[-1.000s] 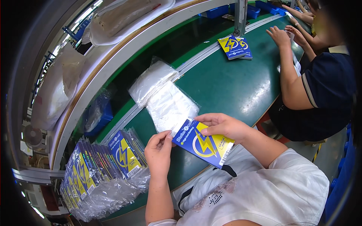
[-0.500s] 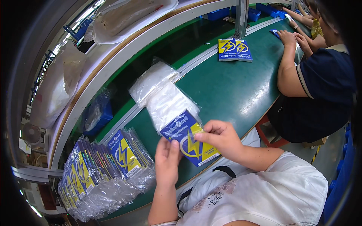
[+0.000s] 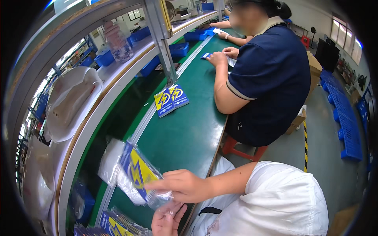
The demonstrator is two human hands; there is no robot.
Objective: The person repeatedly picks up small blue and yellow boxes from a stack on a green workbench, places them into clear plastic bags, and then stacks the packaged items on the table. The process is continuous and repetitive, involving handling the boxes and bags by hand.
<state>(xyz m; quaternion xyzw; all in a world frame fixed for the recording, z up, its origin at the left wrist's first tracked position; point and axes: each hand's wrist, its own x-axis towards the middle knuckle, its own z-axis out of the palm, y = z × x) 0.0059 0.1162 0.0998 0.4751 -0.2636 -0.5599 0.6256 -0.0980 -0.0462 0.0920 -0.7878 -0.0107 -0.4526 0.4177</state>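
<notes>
A flat blue and yellow card pack [image 3: 138, 171] with a lightning bolt on it, inside a clear plastic bag, is held tilted and slightly blurred. My right hand [image 3: 183, 185] grips its right side, fingers across the front. The bag's loose clear end [image 3: 160, 200] hangs below the card. There my left hand [image 3: 169, 221] has its fingers curled at the plastic, palm up, low in the picture. Behind the pack a stack of clear bags [image 3: 111, 163] lies on the green table [image 3: 179, 135]. Several bagged packs [image 3: 118, 225] stand in a row at the lower left, partly cut off.
Two blue and yellow boxes [image 3: 171, 100] lie beside a metal post [image 3: 161, 43]. A shelf [image 3: 114, 90] runs along the left, with a plastic bottle [image 3: 118, 43] on it. At the right a co-worker in a dark shirt [image 3: 271, 78] sits close to the table, handling a blue pack [image 3: 205, 56].
The view has swung right and up. My right hand has shifted from the front of the pack to its side, and my left hand has dropped from its left edge to the bag's loose end.
</notes>
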